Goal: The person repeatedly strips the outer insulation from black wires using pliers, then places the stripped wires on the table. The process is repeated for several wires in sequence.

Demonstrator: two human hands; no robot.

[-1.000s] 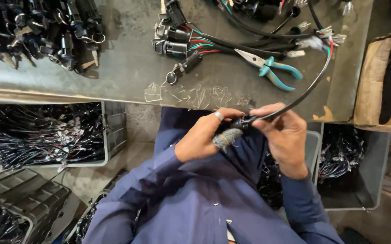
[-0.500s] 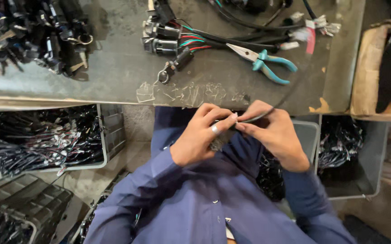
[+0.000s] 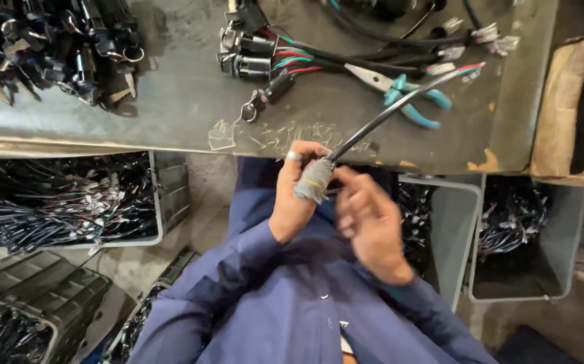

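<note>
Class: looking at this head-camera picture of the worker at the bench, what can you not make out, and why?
- Right hand: motion-blurred; its grip is unclear.
- Grey-wrapped cable end: the left hand covers part of it.
- Cardboard box: cut off by the right edge.
- Bin of wires: strands too tangled to separate.

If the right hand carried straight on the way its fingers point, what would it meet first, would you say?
Probably the grey wrapped cable end held in the left hand; the right hand is blurred, its fingers pointing up-left, so depth is uncertain.

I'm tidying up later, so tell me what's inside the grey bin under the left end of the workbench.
The grey bin holds a tangled heap of black wire harnesses. The workbench covers its far part, and the heap hides its bottom.
</note>
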